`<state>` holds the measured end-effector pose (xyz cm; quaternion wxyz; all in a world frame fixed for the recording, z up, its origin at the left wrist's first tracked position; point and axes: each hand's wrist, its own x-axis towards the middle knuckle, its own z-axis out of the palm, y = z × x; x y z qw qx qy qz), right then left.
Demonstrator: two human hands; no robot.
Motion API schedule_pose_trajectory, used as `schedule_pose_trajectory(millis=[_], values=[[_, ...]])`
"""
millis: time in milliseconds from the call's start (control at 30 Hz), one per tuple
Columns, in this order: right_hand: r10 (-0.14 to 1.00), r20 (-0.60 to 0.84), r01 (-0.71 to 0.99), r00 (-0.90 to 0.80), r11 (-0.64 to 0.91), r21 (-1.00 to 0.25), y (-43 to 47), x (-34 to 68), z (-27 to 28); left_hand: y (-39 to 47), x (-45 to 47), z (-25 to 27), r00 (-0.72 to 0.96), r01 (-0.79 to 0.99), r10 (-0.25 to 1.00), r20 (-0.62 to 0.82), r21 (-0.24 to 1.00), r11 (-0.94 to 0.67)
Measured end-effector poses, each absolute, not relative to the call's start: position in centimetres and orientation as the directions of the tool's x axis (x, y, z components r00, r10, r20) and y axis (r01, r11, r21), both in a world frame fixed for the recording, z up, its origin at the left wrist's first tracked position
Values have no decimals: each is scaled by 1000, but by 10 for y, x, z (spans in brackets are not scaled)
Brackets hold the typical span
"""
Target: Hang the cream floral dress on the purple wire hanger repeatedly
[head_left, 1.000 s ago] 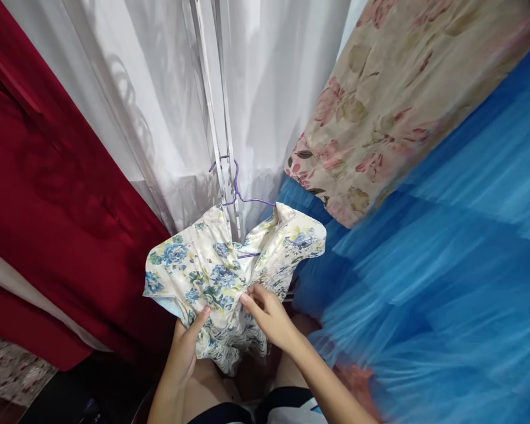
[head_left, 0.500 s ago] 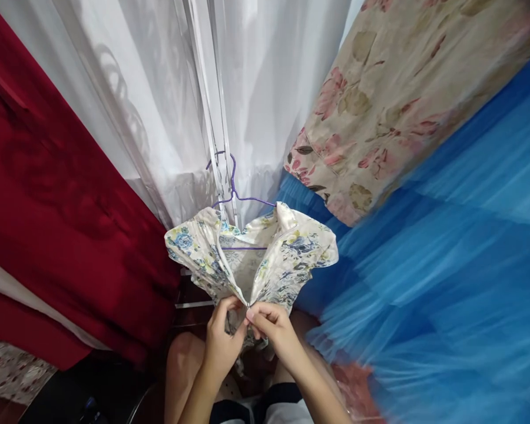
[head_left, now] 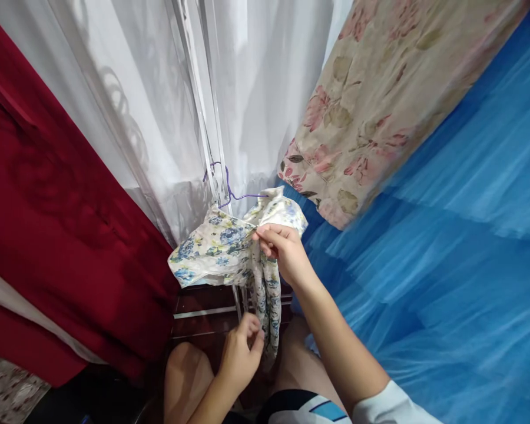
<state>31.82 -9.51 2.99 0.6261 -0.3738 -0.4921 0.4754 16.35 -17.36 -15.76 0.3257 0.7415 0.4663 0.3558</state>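
Note:
A white garment with blue and yellow flowers (head_left: 223, 247) hangs from a purple hanger (head_left: 247, 196). Its opening edges now meet up near the neckline, and the cloth is bunched and twisted below. At the top of that closure, the thumb and fingers of my right hand (head_left: 287, 250) pinch the zipper pull, which is mostly hidden by the fingertips. Lower down, my left hand (head_left: 242, 353) is beside the hanging lower part of the garment, fingers loosely bent and thumb apart, with nothing visible in it.
A white metal rack post (head_left: 202, 100) holds the hanger in front of white curtains (head_left: 265, 88). Red cloth (head_left: 70, 235) hangs at the left. To the right are a beige floral cloth (head_left: 348, 129) and blue tulle (head_left: 441, 265). My knees are below.
My right hand has moved up to the neckline, drawing the garment's opening closed. My left hand has come away from the closure and dropped lower. The garment has twisted and narrowed.

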Motion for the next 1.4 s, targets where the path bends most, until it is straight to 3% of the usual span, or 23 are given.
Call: schedule_pose_trajectory(millis=[133, 333, 567, 733, 867, 967, 1067, 1200, 1267, 1400], values=[[979, 202, -194, -9, 197, -961, -105, 309, 17, -144, 154, -113, 55, 330, 899, 434, 842, -427], [990, 104, -137, -95, 91, -986, -135, 293, -38, -118, 164, -84, 89, 374, 821, 565, 745, -553], [995, 67, -180, -77, 52, -982, -117, 305, -22, -137, 176, -97, 229, 484, 859, 459, 712, -509], [985, 169, -245, -48, 152, -958, -76, 298, 34, -154, 171, -96, 337, 648, 880, 333, 596, -474], [963, 263, -251, -50, 243, -937, -79, 284, 39, -151, 153, -93, 367, 582, 873, 321, 653, -484], [956, 286, -216, -63, 266, -939, -95, 277, 19, -132, 134, -73, 222, 448, 859, 461, 735, -510], [949, 307, -149, -66, 295, -944, -106, 279, 11, -106, 123, -33, 24, 370, 780, 625, 720, -588], [931, 359, -33, -70, 358, -933, -102, 285, 16, -84, 133, 16, 217, 415, 672, 708, 556, -720], [923, 385, 26, -22, 386, -922, -93, 285, 11, -82, 142, 30, 192, 443, 620, 761, 497, -746], [934, 356, 105, 32, 351, -931, -81, 286, -18, -70, 131, 37, -171, 426, 550, 818, 564, -707]])
